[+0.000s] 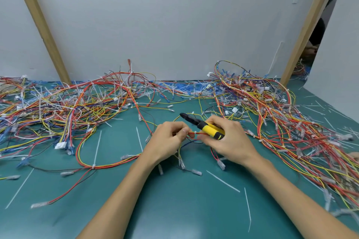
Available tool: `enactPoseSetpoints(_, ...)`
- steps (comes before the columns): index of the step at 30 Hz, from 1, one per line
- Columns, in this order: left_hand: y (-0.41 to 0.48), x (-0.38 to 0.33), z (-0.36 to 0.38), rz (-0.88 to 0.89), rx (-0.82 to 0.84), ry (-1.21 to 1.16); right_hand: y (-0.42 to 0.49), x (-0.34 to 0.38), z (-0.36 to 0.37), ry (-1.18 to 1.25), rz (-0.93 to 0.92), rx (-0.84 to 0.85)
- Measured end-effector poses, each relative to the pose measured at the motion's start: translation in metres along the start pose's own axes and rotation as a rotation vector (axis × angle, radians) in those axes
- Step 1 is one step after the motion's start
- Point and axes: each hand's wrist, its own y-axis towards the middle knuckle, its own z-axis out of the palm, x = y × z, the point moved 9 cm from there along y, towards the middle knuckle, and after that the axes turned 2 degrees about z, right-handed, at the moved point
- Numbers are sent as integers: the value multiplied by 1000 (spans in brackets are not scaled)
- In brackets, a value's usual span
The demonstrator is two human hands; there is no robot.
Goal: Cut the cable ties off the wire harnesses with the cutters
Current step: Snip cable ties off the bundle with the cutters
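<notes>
Mat [174, 209] green, lying under everything. Left harness pile [64, 106] and right harness pile [281, 118] sprawling along far edge. Right hand [231, 139] gripping yellow-handled cutters [206, 126] over mat centre, black nose pointing far-left. Left hand [169, 137] pinching red-yellow harness [194, 133] running between both hands, just beside cutters. Cut ties [223, 181] lying loose on mat. Black mark on handle too blurred for reading.
</notes>
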Motion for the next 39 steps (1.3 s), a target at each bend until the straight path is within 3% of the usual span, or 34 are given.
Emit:
enactPoseSetpoints(6,-1,-13,-4,1,18,-169,2,-12,-5,161,89,-49)
enactPoseSetpoints(10,-3,-16,-22,53,-99,-150,3,-23,-5,257,176,-74)
enactPoseSetpoints(14,-8,-11,-16,21,-103,-69,3,-30,4,298,216,-52)
enactPoseSetpoints(19,-11,0,-21,-37,-190,-42,3,-32,6,347,228,-31)
enactPoseSetpoints(32,-11,7,-13,-109,-148,-238,2,-25,9,323,198,12)
enactPoseSetpoints(39,-9,7,-8,-146,-152,-126,2,-23,9,329,179,24)
